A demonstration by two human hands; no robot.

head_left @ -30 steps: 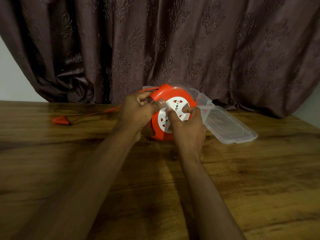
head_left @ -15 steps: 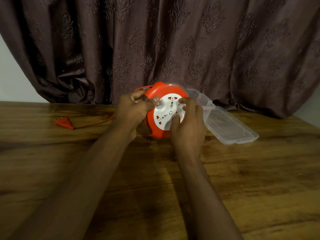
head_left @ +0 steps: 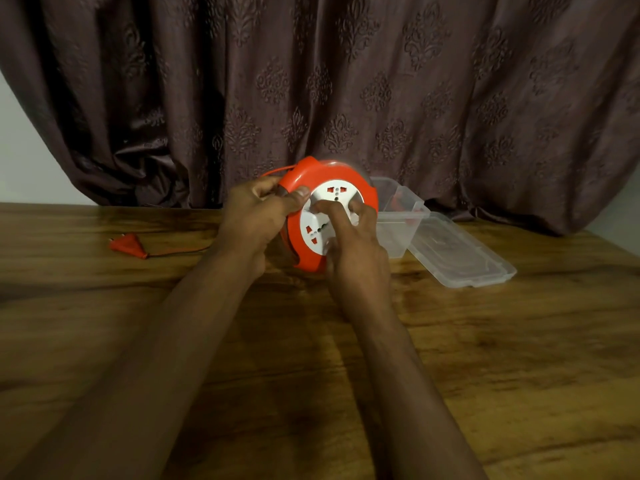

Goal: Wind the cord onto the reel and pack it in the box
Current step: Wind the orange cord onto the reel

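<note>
- Reel (head_left: 332,188), orange with a white socket face, stands on edge at the counter (head_left: 485,358) centre, tilted toward the camera; the left hand (head_left: 258,216) grips its rim at 9 o'clock, thumb over the front edge, while the right hand (head_left: 349,251) has fingers curled onto the white hub.
- Cord (head_left: 180,251) runs loose along the counter toward 9 o'clock to the plug (head_left: 128,244), well apart from the reel. Judging by that slack, winding is unfinished; a fast turn could whip the plug across the wood or snag it.
- Cord fed without guidance may bunch on one side of the drum and jam the hub.
- If the left hand's grip loosens, the reel could roll or tip, since only its lower edge seems to bear on the counter.
- Box (head_left: 398,230), clear, sits just behind the reel at 3 o'clock with its lid (head_left: 460,254) lying open; a swinging reel could knock it back.
- Whether the reel fits the box cannot be told.
</note>
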